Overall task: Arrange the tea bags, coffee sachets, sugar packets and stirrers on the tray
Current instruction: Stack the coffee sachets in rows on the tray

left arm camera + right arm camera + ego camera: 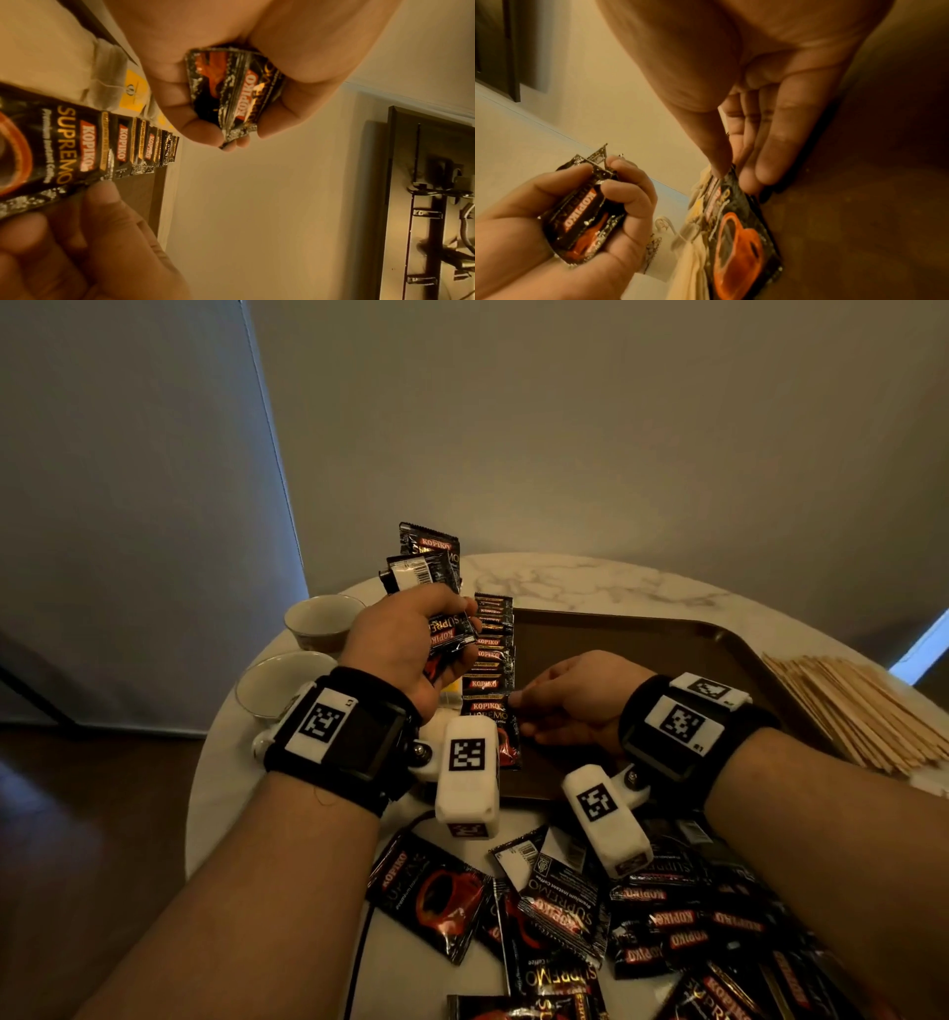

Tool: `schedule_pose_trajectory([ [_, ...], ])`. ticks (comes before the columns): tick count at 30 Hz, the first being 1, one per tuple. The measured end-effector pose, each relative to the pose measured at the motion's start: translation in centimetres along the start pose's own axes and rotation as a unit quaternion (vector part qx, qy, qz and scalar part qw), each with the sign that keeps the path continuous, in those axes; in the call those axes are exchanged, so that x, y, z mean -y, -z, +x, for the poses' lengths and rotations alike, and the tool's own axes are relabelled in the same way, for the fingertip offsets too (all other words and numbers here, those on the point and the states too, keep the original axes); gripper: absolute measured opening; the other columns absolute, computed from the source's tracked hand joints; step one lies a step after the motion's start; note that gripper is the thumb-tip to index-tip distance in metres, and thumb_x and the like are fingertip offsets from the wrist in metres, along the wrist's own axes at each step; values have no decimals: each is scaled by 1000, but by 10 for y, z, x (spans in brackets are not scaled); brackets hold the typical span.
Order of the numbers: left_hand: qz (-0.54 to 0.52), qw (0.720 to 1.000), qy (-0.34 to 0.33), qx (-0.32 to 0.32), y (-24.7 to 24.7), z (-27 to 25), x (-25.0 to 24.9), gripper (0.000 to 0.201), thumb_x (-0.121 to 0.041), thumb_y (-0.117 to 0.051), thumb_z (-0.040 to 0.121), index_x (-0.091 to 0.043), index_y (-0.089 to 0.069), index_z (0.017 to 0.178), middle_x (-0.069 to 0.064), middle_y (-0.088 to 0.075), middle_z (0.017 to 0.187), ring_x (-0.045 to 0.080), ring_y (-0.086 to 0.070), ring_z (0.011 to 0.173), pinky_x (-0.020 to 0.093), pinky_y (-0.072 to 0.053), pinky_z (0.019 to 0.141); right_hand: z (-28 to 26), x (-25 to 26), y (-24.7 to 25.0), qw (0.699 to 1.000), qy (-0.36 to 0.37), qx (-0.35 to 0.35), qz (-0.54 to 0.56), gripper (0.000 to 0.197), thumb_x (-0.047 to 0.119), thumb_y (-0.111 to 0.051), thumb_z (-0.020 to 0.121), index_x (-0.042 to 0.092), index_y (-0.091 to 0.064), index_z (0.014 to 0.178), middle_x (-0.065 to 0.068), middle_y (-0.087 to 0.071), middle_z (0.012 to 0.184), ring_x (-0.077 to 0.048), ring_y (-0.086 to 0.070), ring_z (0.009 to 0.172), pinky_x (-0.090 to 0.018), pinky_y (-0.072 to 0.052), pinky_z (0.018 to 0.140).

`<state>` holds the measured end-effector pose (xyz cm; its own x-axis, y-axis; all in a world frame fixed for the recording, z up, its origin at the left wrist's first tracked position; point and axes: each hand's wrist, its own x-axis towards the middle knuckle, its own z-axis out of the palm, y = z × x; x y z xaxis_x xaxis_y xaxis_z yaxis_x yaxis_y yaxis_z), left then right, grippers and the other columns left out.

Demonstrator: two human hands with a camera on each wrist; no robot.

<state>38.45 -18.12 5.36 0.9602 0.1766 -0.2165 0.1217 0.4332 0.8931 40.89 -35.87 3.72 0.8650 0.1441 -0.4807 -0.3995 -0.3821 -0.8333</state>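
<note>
A brown tray (642,644) lies on the round marble table. Along its left side runs an overlapping row of black Kopiko coffee sachets (490,654). My right hand (529,706) pinches the top edge of the nearest sachet (741,233) in that row between thumb and fingers, and the sachet lies flat on the tray. My left hand (441,634) is raised just left of the row and grips a bundle of sachets (426,562). Pale tea bags (110,85) with yellow tags sit left of the row. Wooden stirrers (862,711) are heaped right of the tray.
Two pale cups (323,621) (277,680) stand at the table's left edge. A loose pile of coffee sachets (565,916) covers the near part of the table under my wrists. A dark cable (359,942) runs off the front edge.
</note>
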Motion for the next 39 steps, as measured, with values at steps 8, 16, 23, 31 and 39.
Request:
schedule_pose_trajectory([
  [8, 62, 994, 4, 93, -7, -7, 9, 16, -4, -69, 90, -6, -73, 105, 12, -75, 95, 24, -70, 84, 29, -54, 58, -11, 3, 15, 983, 53, 63, 163, 22, 37, -69, 93, 15, -69, 96, -2, -69, 75, -18, -64, 70, -33, -54, 72],
  [16, 134, 978, -25, 156, -10, -12, 12, 29, -11, -79, 81, -11, -74, 110, 14, -75, 103, 27, -70, 88, 29, -54, 58, -18, 7, 12, 964, 201, 80, 155, 11, 20, -71, 93, 13, -70, 101, 1, -70, 76, -9, -61, 57, -31, -52, 66],
  [23, 30, 997, 39, 59, -14, -8, 8, 32, -31, -63, 99, -7, -67, 120, 19, -77, 109, 37, -75, 95, 38, -59, 56, -12, 5, 24, 947, 220, 39, 232, 14, 9, -72, 90, 14, -70, 103, -5, -73, 85, -9, -60, 55, -23, -52, 52],
  [31, -3, 1000, 19, -10, -15, -9, 7, 15, -20, -60, 100, -7, -66, 107, 19, -78, 101, 34, -76, 89, 41, -60, 60, -14, 14, 30, 888, 376, -10, 266, 28, -14, -60, 90, 9, -76, 92, -5, -78, 92, -17, -74, 89, -27, -59, 79],
  [39, -2, 999, -9, 44, -16, -10, 8, 32, -36, -63, 100, -11, -69, 119, 16, -78, 108, 33, -76, 95, 40, -60, 61, -14, 13, 26, 924, 345, 55, 155, 24, -6, -57, 91, -1, -77, 105, -7, -74, 117, -21, -69, 111, -30, -57, 93],
])
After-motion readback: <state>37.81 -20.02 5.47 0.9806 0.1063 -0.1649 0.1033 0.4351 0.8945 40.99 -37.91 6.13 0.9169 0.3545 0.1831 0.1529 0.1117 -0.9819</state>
